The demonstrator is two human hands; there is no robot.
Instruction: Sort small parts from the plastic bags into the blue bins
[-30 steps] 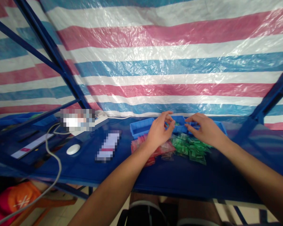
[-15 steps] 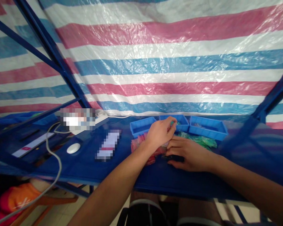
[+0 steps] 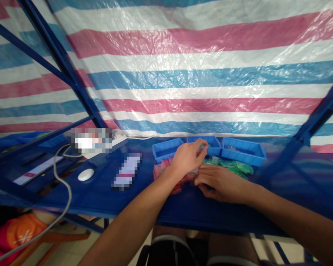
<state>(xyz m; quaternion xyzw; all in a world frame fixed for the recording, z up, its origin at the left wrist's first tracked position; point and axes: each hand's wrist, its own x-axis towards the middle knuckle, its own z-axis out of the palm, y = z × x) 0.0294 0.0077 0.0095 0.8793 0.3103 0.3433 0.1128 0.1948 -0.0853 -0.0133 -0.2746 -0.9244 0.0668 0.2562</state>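
My left hand (image 3: 188, 158) is raised at the front of the middle blue plastic bin (image 3: 204, 145), its finger and thumb pinched on a small green item (image 3: 202, 146). My right hand (image 3: 220, 183) lies low across the front of the pile, fingers curled down by the red plastic bags (image 3: 162, 171). Whatever is under those fingers is hidden. Green plastic bags (image 3: 231, 166) lie just beyond it, partly covered. Another blue bin (image 3: 166, 149) stands left of the middle one, and a third (image 3: 243, 152) stands to its right.
The blue table (image 3: 100, 199) also holds a white mouse (image 3: 86, 174) with a grey cable (image 3: 61, 188), and two pixelated objects (image 3: 127, 171). A power strip (image 3: 119, 137) and a blue bin (image 3: 30, 139) lie at the back left. A striped tarp (image 3: 211, 85) hangs behind blue metal bars.
My right hand has moved from the right bin down and toward me, over the bags. Between the last two views it barely shifts. My left hand stays near the middle bin.
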